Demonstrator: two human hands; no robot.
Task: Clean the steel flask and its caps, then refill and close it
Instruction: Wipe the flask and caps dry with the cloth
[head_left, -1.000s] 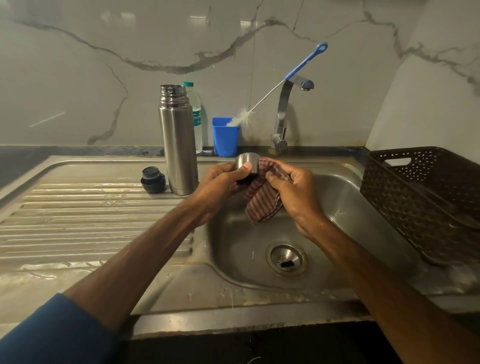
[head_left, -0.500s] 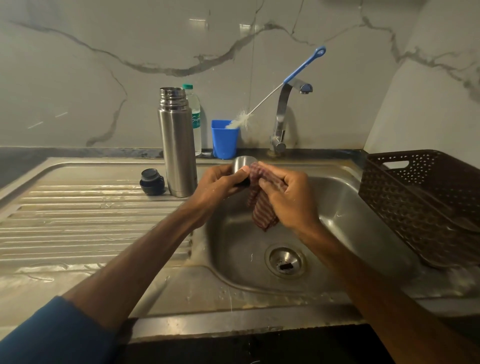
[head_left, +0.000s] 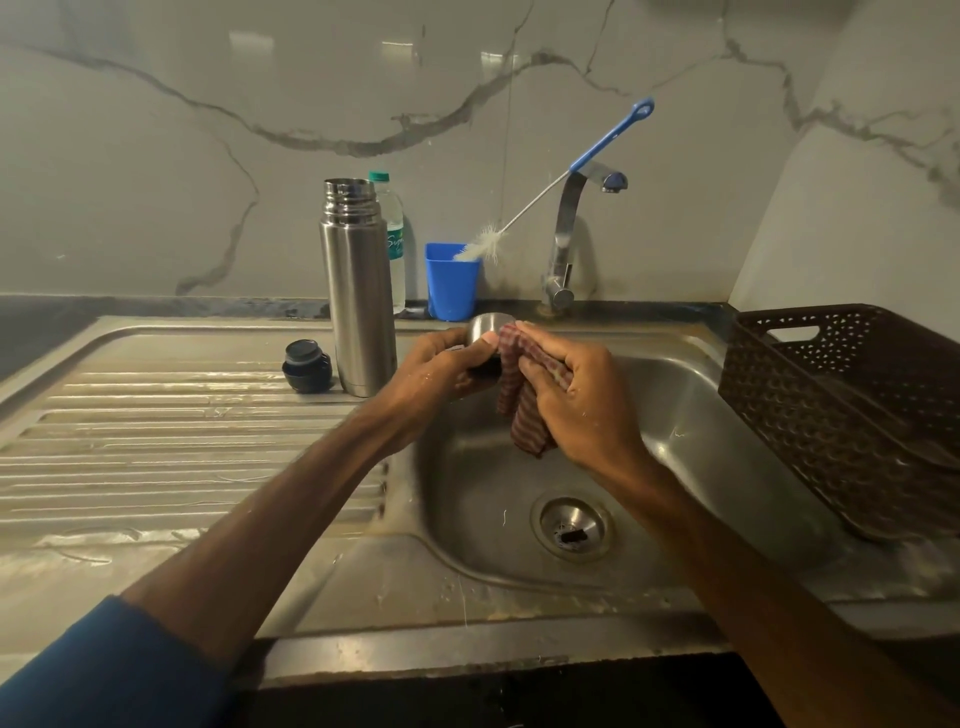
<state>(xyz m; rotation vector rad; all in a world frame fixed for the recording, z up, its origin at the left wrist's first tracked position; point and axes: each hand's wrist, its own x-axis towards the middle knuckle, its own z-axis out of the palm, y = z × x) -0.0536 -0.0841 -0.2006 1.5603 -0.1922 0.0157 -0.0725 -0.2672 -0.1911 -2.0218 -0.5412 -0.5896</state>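
Wiping is judged the step in hand: the cap (head_left: 485, 330) is gripped by the left hand (head_left: 441, 369) over the sink (head_left: 701, 415), and a cloth (head_left: 524, 415) is held to it in the curled right hand (head_left: 566, 395). Being light, stiff and likely slippery steel, it is best held by its sides. The flask (head_left: 358, 291) stands open on the surface (head_left: 156, 415).

Hidden: round steel cup-cap (head_left: 485, 326), mostly covered by left hand (head_left: 436, 369) and checked red cloth (head_left: 522, 415), interior unseen; clear plastic water bottle (head_left: 392, 218) at 12 o'clock, half behind tall steel flask (head_left: 358, 301), label unreadable. Cut off: brown perforated plastic basket (head_left: 831, 415) at 3 o'clock, by frame edge.
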